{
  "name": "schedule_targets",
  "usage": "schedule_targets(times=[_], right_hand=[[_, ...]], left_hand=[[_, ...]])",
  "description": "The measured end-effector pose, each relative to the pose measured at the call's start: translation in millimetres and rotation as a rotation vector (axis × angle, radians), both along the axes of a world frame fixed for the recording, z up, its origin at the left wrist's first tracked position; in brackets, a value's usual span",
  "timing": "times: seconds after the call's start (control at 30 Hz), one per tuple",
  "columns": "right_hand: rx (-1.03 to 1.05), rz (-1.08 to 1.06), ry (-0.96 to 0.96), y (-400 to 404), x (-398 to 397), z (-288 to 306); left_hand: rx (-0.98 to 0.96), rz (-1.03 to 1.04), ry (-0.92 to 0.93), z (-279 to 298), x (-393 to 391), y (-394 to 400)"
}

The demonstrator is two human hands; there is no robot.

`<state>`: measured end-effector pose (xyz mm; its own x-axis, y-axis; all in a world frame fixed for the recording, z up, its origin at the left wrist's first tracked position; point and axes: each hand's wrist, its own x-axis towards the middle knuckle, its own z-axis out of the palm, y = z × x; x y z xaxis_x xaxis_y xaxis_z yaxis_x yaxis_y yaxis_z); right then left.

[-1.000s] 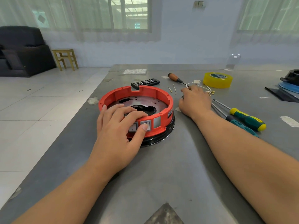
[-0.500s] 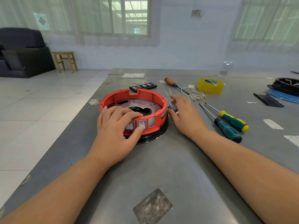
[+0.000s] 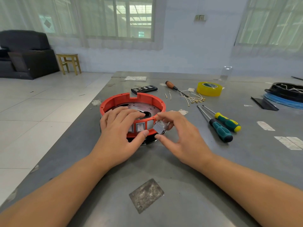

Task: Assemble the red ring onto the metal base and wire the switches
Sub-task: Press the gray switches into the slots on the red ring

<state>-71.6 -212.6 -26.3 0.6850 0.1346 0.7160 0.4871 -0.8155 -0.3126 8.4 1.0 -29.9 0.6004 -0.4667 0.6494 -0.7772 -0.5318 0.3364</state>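
While only 1 view is given, the head view, everything is told from it. Slightly left of the frame centre, the red ring (image 3: 132,102) is seen seated on the metal base (image 3: 139,108), whose dark lower rim shows under it, on the grey table (image 3: 196,161). The left hand (image 3: 118,136) is laid over the near wall of the ring, fingers spread on top and thumb pressed against the front beside 1 fitted switch (image 3: 140,127); nothing is closed in it, the ring is only steadied. The right hand (image 3: 178,136) is pinched on a small grey switch (image 3: 158,127), held between thumb and fingertips just beside an open slot at the right of the fitted one.

The ring is judged to be hard moulded plastic, stiff and light, and the base heavier; hold is best taken on the thick wall, not on the thin bars between the slots. The small switch is judged light and smooth, so it may slip; it should be held by its 2 side faces and pushed in squarely.

In the upper middle, loose wires (image 3: 193,98) lie near a yellow tape roll (image 3: 209,88), and 2 screwdrivers (image 3: 221,123) lie at the right.
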Motion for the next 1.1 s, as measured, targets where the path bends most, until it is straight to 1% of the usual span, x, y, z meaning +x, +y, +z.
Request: schedule_targets(times=[0.2,0.37,0.67,0.87,1.1], right_hand=[[-0.041,0.039,-0.045,0,2,-1],[-0.037,0.071,-0.054,3,2,-1],[0.044,0.070,-0.075,6,2,0],[0.057,0.064,-0.058,7,-2,1],[0.003,0.034,-0.065,4,-1,1]], left_hand=[[0.035,-0.121,-0.079,-1,-4,-7],[-0.008,-0.152,-0.057,-2,-8,-14],[-0.178,-0.135,-0.038,1,-4,-11],[-0.211,-0.138,-0.027,3,-5,-11],[-0.226,-0.136,-0.004,3,-5,-13]])
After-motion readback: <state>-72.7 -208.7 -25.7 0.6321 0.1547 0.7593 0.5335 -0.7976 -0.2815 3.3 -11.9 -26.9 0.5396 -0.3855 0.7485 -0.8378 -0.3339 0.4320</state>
